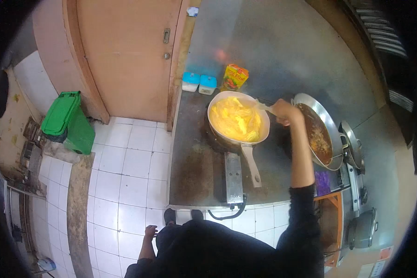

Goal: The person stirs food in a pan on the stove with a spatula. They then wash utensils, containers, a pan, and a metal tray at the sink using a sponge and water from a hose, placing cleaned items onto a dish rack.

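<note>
Above the stove, my right hand [285,112] is closed around the handle of a pale spatula [262,106], whose end reaches the right rim of a beige frying pan [249,160]. Soft yellow egg [238,119] in loose folds fills much of the pan. The pan sits on a burner [234,176], its handle pointing towards me. My left hand [150,231] hangs low at my side over the floor, away from the counter, with loosely bent fingers and nothing visible in it.
Right of the pan stands a large wok [331,120] holding brown liquid and bits of food. Behind are two blue-lidded containers [199,83] and a yellow packet [235,77]. A green bin [72,121] stands on the tiled floor at left, near a closed door [125,60].
</note>
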The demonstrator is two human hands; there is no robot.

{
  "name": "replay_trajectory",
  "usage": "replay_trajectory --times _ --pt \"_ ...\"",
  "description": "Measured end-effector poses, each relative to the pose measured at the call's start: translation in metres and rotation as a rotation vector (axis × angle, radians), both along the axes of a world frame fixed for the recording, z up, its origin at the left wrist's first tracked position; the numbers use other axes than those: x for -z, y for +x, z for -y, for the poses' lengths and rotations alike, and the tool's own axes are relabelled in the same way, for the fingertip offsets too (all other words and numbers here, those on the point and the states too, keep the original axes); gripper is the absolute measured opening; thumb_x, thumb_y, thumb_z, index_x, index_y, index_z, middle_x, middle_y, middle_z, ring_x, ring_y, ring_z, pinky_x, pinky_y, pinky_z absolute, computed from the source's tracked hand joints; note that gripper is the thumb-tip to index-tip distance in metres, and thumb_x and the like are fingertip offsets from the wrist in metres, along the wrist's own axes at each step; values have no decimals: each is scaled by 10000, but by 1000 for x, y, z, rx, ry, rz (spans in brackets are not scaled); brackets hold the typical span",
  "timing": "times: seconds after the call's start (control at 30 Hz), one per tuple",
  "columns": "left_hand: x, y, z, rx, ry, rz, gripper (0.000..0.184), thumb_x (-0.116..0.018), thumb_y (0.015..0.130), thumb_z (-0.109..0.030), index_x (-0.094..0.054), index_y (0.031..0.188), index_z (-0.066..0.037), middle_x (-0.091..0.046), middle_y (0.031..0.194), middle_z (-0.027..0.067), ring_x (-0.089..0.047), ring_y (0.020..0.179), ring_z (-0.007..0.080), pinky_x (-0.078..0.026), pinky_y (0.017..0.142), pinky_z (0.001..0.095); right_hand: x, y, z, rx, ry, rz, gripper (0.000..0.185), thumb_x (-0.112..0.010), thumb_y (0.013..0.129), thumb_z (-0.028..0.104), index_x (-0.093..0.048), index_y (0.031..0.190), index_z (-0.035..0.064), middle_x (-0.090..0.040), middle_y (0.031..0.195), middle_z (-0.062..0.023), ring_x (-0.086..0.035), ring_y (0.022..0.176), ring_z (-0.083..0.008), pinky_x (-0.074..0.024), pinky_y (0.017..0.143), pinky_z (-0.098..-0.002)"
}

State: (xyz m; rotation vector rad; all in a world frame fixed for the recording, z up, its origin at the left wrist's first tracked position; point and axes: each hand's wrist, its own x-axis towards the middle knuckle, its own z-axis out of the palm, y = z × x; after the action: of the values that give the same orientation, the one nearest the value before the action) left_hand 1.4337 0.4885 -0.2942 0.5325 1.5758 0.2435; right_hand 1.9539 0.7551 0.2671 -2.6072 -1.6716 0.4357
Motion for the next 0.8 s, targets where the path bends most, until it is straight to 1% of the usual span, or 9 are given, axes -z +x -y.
replay_trajectory --times 0.1,0.17,0.3,0.33,0.43,0.53,0.6,0.7,0.8 --pt "9 -5 6 -34 -48 10 269 -492 742 -177 -564 968 -52 -589 782 132 -577 593 227 -485 494 349 -28 6 16 -214 -132 170 312 -553 675 228 -560 577 -68 -533 489 -156 -539 424 -206 -394 399 -350" --pt "3 -2 6 -16 -44 -20 262 -491 743 -175 -566 964 -55 -588 773 125 -575 600 222 -477 486 343 -47 -27 34 -48 -357 263 296 -523 691 227 -586 630 -57 -568 537 -166 -565 454 -238 -426 432 -348" --pt "-5 1 8 53 15 -61 240 -490 751 -168 -567 950 -58 -588 769 122 -574 615 211 -460 457 327 -24 -41 44 -179 -382 344 245 -493 692 195 -619 722 -13 -610 621 -146 -604 526 -248 -465 491 -345" --pt "-5 2 7 66 39 -53 244 -491 752 -171 -564 954 -56 -588 773 126 -573 608 212 -458 451 325 -17 -49 41 -77 -456 346 250 -498 695 198 -625 793 6 -624 707 -166 -628 642 -269 -487 573 -357" --pt "-4 4 4 119 126 -32 255 -494 756 -180 -556 968 -52 -589 786 138 -572 586 213 -451 433 318 35 -21 40 -215 -240 300 239 -450 711 136 -590 742 -56 -597 625 -192 -608 526 -247 -471 489 -351" --pt "9 2 11 173 252 -2 267 -498 759 -188 -547 981 -48 -591 799 149 -570 564 214 -445 416 312 50 -16 38 -221 -99 377 263 -438 710 130 -581 814 -65 -605 729 -226 -627 625 -289 -487 553 -377" --pt "22 1 14 152 298 41 286 -513 748 -196 -543 984 -38 -588 804 160 -566 561 222 -447 425 322 43 -22 32 -69 -146 228 276 -431 715 131 -584 828 -68 -594 793 -252 -617 733 -327 -485 618 -389" --pt "23 5 16 246 387 -17 293 -519 740 -209 -543 975 -36 -586 797 162 -565 563 225 -453 437 326 71 3 12 -173 -3 355 285 -436 723 147 -584 830 -71 -590 806 -259 -617 748 -322 -481 625 -390" --pt "12 14 14 -31 119 54 296 -525 731 -218 -543 964 -36 -585 794 162 -566 565 227 -460 447 322 64 0 -9 -58 -53 163 327 -461 738 199 -578 835 -91 -594 786 -263 -624 727 -313 -481 608 -388"
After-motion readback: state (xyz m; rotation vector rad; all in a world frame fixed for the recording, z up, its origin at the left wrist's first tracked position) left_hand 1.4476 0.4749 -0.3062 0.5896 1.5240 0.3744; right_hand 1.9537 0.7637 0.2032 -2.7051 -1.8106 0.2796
